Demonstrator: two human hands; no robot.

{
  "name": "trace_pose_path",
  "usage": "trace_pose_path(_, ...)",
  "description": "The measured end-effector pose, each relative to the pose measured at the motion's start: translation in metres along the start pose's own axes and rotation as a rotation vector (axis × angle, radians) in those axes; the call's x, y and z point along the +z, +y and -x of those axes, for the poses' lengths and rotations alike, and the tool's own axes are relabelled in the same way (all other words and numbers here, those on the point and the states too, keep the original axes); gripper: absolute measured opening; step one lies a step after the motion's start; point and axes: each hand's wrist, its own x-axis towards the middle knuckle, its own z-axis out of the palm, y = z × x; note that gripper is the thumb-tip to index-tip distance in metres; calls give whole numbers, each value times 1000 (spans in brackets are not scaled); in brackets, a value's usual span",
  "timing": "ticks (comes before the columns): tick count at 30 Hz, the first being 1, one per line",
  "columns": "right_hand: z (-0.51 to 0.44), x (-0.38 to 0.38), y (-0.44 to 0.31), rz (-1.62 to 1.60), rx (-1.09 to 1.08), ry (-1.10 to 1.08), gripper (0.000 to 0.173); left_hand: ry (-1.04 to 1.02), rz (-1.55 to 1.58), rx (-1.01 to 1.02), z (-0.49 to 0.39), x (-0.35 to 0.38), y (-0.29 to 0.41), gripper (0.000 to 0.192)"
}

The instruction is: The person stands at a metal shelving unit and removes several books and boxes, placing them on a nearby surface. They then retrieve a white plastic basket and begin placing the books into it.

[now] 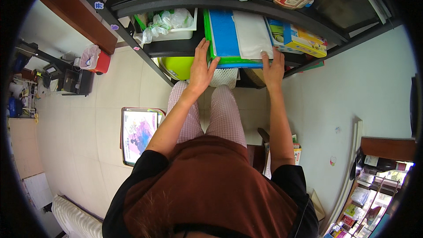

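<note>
A stack of flat folders lies on the middle shelf before me, its front edge at the shelf's front. The green folder (231,60) is under a blue sheet (224,33) and a white plastic-like sleeve (252,36), with a blue edge showing below. My left hand (200,71) rests along the stack's left side, thumb at the front left corner. At the front right corner is my right hand (274,69), its thumb on the white sleeve and its fingers along the right side. The stack's underside is hidden.
Left of the stack, a white bin (180,35) holds plastic bags. Colourful boxes (305,41) stand to the right. A lime-green round object (176,67) and a white perforated basket (224,76) sit below. The black shelf beam (211,4) runs above my hands.
</note>
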Motion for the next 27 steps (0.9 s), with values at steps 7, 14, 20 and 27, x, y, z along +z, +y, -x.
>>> trace_pose_path(7,0,-3,-2,126,20,-42,56,-66,17,-12,-1,-1,-11,54)
trace_pose_path(14,3,-5,51,-733,613,-74,48,-46,28,-119,20,6,-33,74)
trace_pose_path(20,36,35,67,-581,701,-269,48,-66,-148,-111,37,26,-55,69)
trace_pose_path(27,38,52,56,-287,308,-205,41,83,-172,-73,29,28,-78,37)
